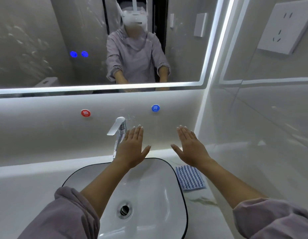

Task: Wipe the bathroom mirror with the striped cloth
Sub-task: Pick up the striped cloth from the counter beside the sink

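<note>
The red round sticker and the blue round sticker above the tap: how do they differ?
The red round sticker sits left of the chrome tap; the blue round sticker sits right of it. The red one's white character differs from the blue one's. Both are alike in size, on the pale wall below the mirror.

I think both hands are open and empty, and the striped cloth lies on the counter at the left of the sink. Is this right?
Not quite: the striped cloth lies on the counter at the right of the sink, as the head view shows. The left hand and the right hand are indeed open and empty.
</note>
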{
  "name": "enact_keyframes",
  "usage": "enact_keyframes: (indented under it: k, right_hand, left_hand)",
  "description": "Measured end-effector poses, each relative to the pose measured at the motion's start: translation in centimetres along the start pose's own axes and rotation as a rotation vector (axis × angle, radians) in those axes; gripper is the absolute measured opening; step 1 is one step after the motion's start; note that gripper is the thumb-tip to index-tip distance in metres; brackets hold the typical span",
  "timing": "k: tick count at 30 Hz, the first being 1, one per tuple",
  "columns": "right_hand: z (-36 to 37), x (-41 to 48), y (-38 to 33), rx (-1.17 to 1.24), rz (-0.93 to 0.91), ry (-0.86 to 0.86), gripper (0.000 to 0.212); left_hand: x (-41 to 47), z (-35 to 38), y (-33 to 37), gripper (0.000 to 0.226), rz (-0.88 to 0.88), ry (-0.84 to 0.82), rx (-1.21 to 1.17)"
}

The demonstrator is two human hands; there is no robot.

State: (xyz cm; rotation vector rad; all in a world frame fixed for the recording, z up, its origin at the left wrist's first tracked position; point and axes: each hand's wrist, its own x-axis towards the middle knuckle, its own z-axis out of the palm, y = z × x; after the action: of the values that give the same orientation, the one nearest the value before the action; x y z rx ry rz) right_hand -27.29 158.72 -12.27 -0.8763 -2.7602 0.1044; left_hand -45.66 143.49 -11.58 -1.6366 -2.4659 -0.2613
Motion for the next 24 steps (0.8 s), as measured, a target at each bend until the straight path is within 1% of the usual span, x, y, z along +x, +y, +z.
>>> enact_keyframes:
  k: [4, 12, 15, 24]
  right_hand:
    - [1.4, 0.3, 2.9, 0.015, 0.084, -0.019, 0.074]
    - [6.0, 0.2, 7.1, 0.082, 0.257, -0.147, 0.073]
    - [8.0, -0.2, 8.1, 0.126, 0.323, -0.2, 0.073]
    - [13.6, -2.5, 10.4, 0.219, 0.467, -0.355, 0.073]
  left_hand:
    - [2.7, 2.3, 1.3, 0.075, 0.053, -0.051, -0.011]
    - [7.0, 7.9, 3.8, 0.075, 0.141, -0.176, -0.016]
    - [8.1, 10.1, 4.6, 0.075, 0.155, -0.257, -0.019]
    - [9.8, 16.1, 7.0, 0.076, 0.236, -0.567, -0.041]
